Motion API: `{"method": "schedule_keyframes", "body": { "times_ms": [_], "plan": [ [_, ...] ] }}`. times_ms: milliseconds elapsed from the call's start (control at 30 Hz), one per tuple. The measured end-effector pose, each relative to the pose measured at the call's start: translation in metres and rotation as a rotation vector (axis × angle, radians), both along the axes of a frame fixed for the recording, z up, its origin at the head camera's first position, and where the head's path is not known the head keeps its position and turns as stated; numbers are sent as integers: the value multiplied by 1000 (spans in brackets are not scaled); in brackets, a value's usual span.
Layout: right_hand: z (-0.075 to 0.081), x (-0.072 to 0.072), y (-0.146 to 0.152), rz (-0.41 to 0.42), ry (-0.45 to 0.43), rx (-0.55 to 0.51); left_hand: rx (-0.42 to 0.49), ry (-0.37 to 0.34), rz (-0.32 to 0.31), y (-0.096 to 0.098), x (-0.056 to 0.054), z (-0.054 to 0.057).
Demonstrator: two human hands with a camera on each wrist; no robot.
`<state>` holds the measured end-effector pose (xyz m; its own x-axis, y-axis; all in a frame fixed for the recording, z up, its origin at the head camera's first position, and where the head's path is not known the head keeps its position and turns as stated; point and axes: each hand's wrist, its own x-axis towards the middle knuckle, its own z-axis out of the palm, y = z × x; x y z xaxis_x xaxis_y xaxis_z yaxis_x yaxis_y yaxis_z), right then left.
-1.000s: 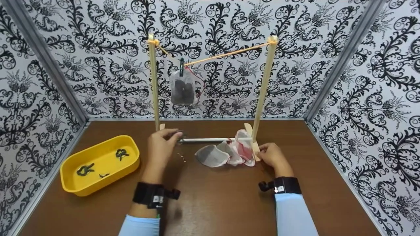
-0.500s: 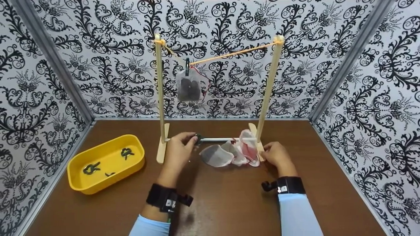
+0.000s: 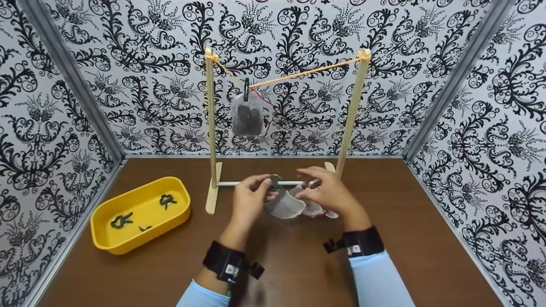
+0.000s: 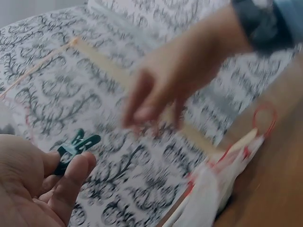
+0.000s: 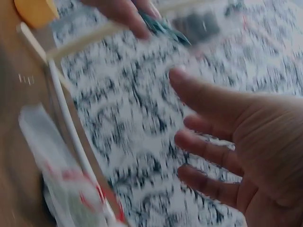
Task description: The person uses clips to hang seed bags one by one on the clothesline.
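My left hand (image 3: 249, 199) pinches a dark green spring clip (image 3: 275, 181) between thumb and fingers; its two handles stick up in the left wrist view. Across from it, my right hand (image 3: 332, 194) is held with fingers spread and nothing in its grasp, a short gap from the clip. Below both hands lie several white see-through drawstring pouches (image 3: 286, 206) with red cords, partly covered by the right hand. Behind, another pouch (image 3: 247, 118) with dark contents hangs from an orange string (image 3: 307, 73), held there by a second green clip (image 3: 246, 89).
Two wooden posts (image 3: 212, 123) on flat feet carry the sagging string, joined low down by a white rod (image 3: 228, 183). On the left of the brown table stands a yellow tray (image 3: 140, 233) with several dark clips inside. Patterned panels wall in the back and sides.
My left hand has moved right with the clip, in front of the white rod. The right hand has left the right post's foot and come up and left towards the clip.
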<state>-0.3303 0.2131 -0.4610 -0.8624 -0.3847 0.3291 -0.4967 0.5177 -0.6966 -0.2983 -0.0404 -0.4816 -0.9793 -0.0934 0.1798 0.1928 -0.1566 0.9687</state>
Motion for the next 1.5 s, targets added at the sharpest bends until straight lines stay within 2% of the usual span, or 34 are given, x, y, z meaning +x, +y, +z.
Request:
{"method": "schedule_keyframes", "body": {
  "times_ms": [133,233,367,533,667,767,833,967,1033,1100,1200,1300,1400,1500],
  "plan": [
    [7,11,-16,31,185,44,29,-9,-44,13,7,-1],
    [10,17,-19,32,263,27,56,-19,-68,18,9,-3],
    [11,19,-16,67,278,-22,64,-29,-108,21,8,-5],
    [12,18,-12,100,262,-27,29,-30,-158,23,8,-8],
    [12,18,-11,90,233,-66,-28,-44,-149,25,8,-13],
    [10,17,-9,38,229,-139,-160,-25,-108,30,7,-21],
    [8,16,-8,-8,239,-196,-342,31,-77,34,6,-29],
    [6,13,-5,-101,264,-281,-780,139,-36,41,8,-44],
    [4,11,-4,-135,262,-306,-958,160,-13,43,10,-51],
    [3,9,-2,-174,254,-322,-1086,140,4,44,12,-56],
    [1,8,0,-220,240,-344,-1198,145,37,45,13,-61],
    [1,7,2,-245,226,-364,-1257,180,71,47,13,-63],
    [2,7,3,-254,208,-375,-1287,230,120,48,12,-65],
    [4,7,4,-259,199,-389,-1280,280,176,46,9,-65]
  ]
}}
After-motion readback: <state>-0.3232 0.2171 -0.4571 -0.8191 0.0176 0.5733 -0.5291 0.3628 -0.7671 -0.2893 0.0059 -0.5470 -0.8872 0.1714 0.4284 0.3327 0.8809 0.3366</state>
